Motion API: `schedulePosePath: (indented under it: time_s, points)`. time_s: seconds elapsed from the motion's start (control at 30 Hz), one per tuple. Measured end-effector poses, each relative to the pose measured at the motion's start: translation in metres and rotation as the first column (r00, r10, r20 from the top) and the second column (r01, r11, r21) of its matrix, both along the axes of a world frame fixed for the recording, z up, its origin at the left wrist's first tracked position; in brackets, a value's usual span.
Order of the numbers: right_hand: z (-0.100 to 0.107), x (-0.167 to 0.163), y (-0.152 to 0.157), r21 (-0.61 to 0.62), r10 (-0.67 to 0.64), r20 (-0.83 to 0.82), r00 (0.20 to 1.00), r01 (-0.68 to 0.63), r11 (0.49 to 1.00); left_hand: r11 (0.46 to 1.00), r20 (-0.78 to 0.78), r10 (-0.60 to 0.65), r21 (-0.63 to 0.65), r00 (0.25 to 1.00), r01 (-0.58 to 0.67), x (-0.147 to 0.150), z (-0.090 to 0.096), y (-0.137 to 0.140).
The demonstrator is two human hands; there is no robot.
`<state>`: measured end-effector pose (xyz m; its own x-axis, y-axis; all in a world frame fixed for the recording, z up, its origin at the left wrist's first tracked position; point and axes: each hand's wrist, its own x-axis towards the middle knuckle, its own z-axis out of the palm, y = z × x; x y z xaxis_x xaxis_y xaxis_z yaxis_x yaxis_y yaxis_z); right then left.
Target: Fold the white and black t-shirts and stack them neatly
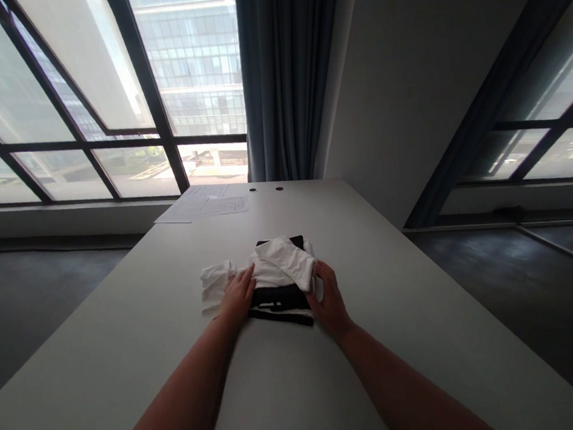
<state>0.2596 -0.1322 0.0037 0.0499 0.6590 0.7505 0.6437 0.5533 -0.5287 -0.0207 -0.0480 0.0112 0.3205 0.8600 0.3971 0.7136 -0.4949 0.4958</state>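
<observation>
A white shirt (274,274) with black parts lies partly folded in the middle of the white table. One white sleeve (216,285) sticks out to the left, and another white flap is folded slantwise across the top. A black band with a white mark runs along the near side. My left hand (237,296) rests flat on the shirt's left part, fingers stretched forward beside the sleeve. At the right edge, my right hand (328,298) is curled round the cloth, with thumb and fingers closing on the folded layers.
The white table (143,361) narrows away from me toward a blue-grey curtain (289,74) and windows. Printed papers (215,206) lie at its far left corner. Two round cable holes (265,189) sit near the far edge. Grey floor (514,289) shows on both sides.
</observation>
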Motion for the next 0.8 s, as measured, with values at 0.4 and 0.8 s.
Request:
schedulePosePath:
  time_s: [0.4, 0.8]
  points:
    - [-0.005, 0.024, 0.013, -0.138, -0.191, -0.542, 0.818, 0.138, 0.981, 0.962, -0.003, 0.018, 0.274, 1.000, -0.017, -0.020, 0.026, -0.020]
    - [-0.001, 0.066, 0.026, -0.087, -0.283, -0.297, 0.912, 0.269, 0.959, 0.881, -0.077, -0.472, -0.084, 0.878, 0.466, -0.010, 0.060, -0.074]
